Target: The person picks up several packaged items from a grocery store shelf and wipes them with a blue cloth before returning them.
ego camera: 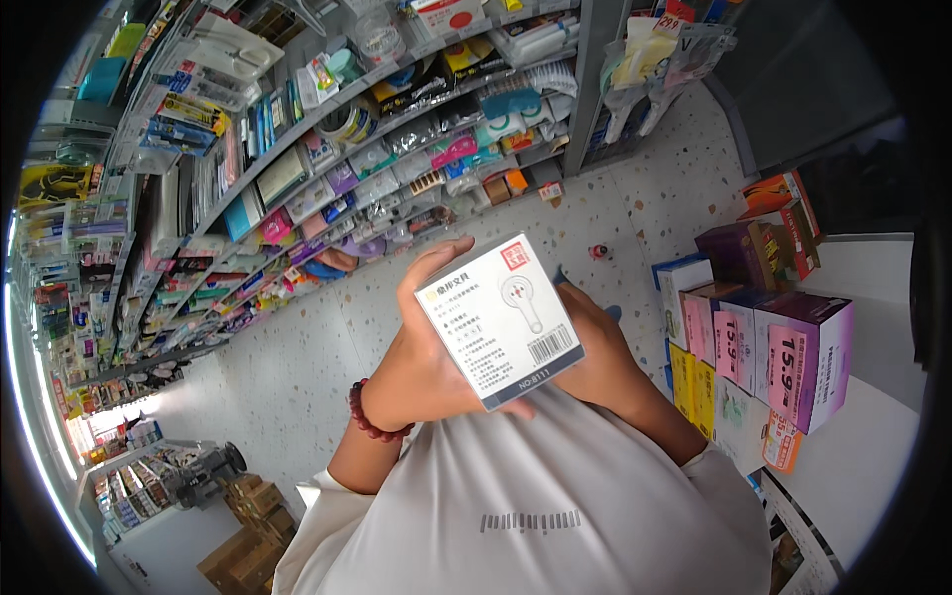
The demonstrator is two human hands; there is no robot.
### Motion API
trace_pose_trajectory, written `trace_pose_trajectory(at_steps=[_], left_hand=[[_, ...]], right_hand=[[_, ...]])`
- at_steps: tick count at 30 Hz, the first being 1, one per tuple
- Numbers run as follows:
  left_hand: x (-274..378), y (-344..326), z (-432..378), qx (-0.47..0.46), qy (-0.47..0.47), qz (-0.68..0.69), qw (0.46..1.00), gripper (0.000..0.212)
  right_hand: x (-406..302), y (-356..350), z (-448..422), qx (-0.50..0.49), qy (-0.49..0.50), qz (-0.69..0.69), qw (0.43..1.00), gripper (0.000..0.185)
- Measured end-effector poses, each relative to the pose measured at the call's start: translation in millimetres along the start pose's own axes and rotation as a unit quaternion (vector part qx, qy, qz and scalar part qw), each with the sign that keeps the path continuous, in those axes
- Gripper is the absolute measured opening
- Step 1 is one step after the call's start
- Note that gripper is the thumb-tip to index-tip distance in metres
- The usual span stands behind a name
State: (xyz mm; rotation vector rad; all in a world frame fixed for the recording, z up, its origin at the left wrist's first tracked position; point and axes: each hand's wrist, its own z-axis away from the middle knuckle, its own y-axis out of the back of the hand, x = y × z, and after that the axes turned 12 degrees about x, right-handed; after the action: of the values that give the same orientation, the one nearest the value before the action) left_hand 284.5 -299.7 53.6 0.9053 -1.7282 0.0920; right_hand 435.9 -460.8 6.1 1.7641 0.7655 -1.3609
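A white cardboard product box (506, 320) with a dark band along its lower edge is held up in front of my chest, tilted. Its upper face bears printing, a barcode and a picture of a round-headed device with a handle. My left hand (428, 357), with a dark red bead bracelet (362, 416) at the wrist, grips the box's left side and reaches under it. At the box's right side is my right hand (602, 349); its fingers are mostly hidden behind the box, and whether it grips or only touches cannot be told.
Shelves (416, 119) packed with small packaged goods run along the far and left sides. Stacked product boxes (799, 349) stand close at my right. A small red item (599, 251) lies on the speckled floor (297, 349). Brown cartons (249, 550) are piled at lower left.
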Motion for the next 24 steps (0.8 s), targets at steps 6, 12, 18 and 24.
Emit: trace_pose_trajectory(at_steps=[6, 12, 18, 24], left_hand=[[6, 3, 4, 0.062, 0.046, -0.062, 0.995, 0.109], [5, 24, 12, 0.104, 0.146, -0.170, 0.969, 0.117], [-8, 14, 17, 0.112, 0.124, -0.149, 0.975, 0.100], [-9, 7, 20, -0.036, 0.117, -0.207, 0.971, 0.088]], right_hand=[[-4, 0, -10, 0.022, -0.088, -0.059, 0.994, 0.079], [-30, 18, -41, 0.214, -0.180, -0.196, 0.940, 0.066], [-34, -16, -38, 0.060, 0.294, 0.065, 0.952, 0.046], [-27, -36, -82, 0.085, 0.321, 0.058, 0.942, 0.042]])
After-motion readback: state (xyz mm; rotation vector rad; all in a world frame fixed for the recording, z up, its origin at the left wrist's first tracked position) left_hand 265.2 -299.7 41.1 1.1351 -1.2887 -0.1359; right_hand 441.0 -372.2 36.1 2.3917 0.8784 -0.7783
